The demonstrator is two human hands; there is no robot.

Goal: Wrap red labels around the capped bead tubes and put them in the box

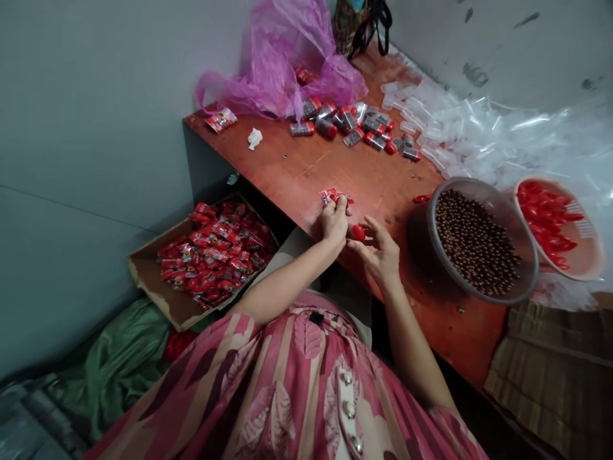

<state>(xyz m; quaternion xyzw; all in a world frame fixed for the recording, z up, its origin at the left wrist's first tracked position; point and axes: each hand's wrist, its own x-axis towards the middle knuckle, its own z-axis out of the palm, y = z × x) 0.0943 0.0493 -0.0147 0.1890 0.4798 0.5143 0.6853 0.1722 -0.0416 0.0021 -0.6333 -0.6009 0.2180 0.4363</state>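
Observation:
Over the front edge of the table, my left hand [334, 222] is closed on a small red printed wrapper [329, 193] that sticks out past its fingers. A shiny red cap [357, 232] shows between my two hands. Curved around this cap are the thumb and fingers of my right hand [384, 254]; whatever is attached to the cap is hidden by the left hand. Farther back lies a pile of small clear tubes [354, 137] with red caps and dark balls inside. Right of my hands stands a round grey tub [433, 223] full of brown balls.
The reddish table [306, 166] carries a pink plastic bag [287, 57], a crumpled white scrap [255, 138] and a large heap of clear empty tubes [460, 128]. A pink basket [594, 255] holds red caps. Below left, a cardboard box [143, 275] contains many red wrapped packets.

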